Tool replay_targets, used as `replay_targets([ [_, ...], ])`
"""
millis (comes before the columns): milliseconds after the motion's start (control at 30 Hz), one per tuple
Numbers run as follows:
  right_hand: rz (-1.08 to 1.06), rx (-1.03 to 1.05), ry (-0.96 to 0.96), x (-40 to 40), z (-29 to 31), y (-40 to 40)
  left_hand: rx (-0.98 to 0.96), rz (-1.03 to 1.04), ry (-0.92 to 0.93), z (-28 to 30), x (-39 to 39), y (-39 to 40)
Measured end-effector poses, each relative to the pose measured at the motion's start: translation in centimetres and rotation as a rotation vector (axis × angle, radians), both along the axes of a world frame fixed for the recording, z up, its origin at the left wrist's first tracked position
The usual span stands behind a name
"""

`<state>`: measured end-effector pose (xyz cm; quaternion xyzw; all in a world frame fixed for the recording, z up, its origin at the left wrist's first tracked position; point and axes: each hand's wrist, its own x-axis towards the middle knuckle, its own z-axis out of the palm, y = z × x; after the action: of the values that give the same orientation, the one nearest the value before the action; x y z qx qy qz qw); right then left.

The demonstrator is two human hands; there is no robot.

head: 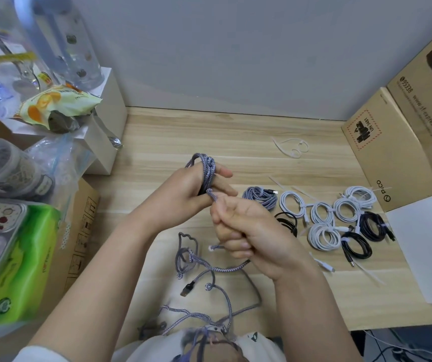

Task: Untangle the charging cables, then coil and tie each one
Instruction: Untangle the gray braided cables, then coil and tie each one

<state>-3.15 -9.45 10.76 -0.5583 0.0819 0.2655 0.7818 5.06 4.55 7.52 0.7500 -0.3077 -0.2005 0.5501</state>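
A purple braided cable (207, 170) is wound in several loops around the fingers of my left hand (188, 190), which holds the coil above the desk. My right hand (243, 231) is closed around the same cable just below the coil. The loose remainder of the cable (209, 270) trails in tangled loops over the desk toward my body, with a black plug (187, 288) lying at its end. To the right lie tied coils: one purple (260, 195), several white (322, 223) and black (357, 245).
Loose white zip ties (292, 147) lie at the back of the wooden desk (235, 137). Cardboard boxes (397, 142) and a white sheet (429, 246) stand on the right. On the left are a green tissue pack (21, 262), a brown box (79, 231), bottles and snack bags.
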Motion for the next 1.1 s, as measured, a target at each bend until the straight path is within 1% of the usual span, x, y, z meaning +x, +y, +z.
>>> replay_targets([
  [67, 0.039, -0.100, -0.060, -0.3, 0.7, 0.0, 0.036, 0.063, -0.039, -0.4, 0.0, 0.1],
  [133, 0.044, -0.253, -0.135, -0.5, 1.1, -0.3, 0.013, 0.128, 0.016, -0.6, -0.1, 0.2],
  [167, 0.042, -0.370, -0.193, -0.5, 1.2, -0.4, 0.015, 0.146, 0.040, -0.5, -0.2, 0.3],
  [267, -0.026, -0.755, -0.382, -0.6, 1.1, -0.5, 0.103, 0.130, 0.038, -0.3, -0.6, 0.3],
  [333, -0.112, -0.868, -0.441, -0.5, 1.6, -0.7, 0.160, 0.084, 0.028, 0.2, -0.9, 0.2],
  [400, -0.172, -0.874, -0.490, -0.4, 2.4, -1.0, 0.203, 0.030, 0.038, 0.9, -1.2, 0.2],
  [433, -0.209, -0.849, -0.500, -0.3, 2.8, -1.2, 0.196, -0.011, 0.078, 1.3, -1.3, 0.3],
  [500, -0.305, -0.780, -0.492, 0.0, 3.2, -1.8, 0.094, -0.120, 0.215, 2.0, -1.5, 1.0],
  [567, -0.381, -0.723, -0.487, 0.3, 3.1, -2.2, -0.064, -0.188, 0.318, 2.5, -1.7, 1.7],
  [633, -0.414, -0.683, -0.507, 0.5, 2.6, -2.3, -0.184, -0.154, 0.373, 2.6, -1.7, 1.9],
  [733, -0.456, -0.631, -0.544, 0.8, 1.7, -2.5, -0.305, -0.043, 0.427, 2.6, -1.6, 1.7],
  [833, -0.444, -0.713, -0.644, 0.8, 0.7, -3.1, -0.390, 0.027, 0.441, 2.7, -1.5, 1.7],
  [900, -0.445, -0.752, -0.664, 1.1, -0.1, -3.2, -0.394, 0.027, 0.453, 2.7, -1.5, 1.7],
  [967, -0.480, -0.740, -0.687, 1.4, -0.7, -3.1, -0.379, -0.001, 0.459, 2.8, -1.6, 1.5],
  [1033, -0.481, -0.687, -0.683, 1.7, -1.3, -2.9, -0.361, -0.017, 0.455, 3.0, -1.7, 1.2],
  [1100, -0.409, -0.597, -0.620, 1.9, -1.5, -2.4, -0.352, 0.006, 0.441, 3.2, -1.6, 0.9],
])
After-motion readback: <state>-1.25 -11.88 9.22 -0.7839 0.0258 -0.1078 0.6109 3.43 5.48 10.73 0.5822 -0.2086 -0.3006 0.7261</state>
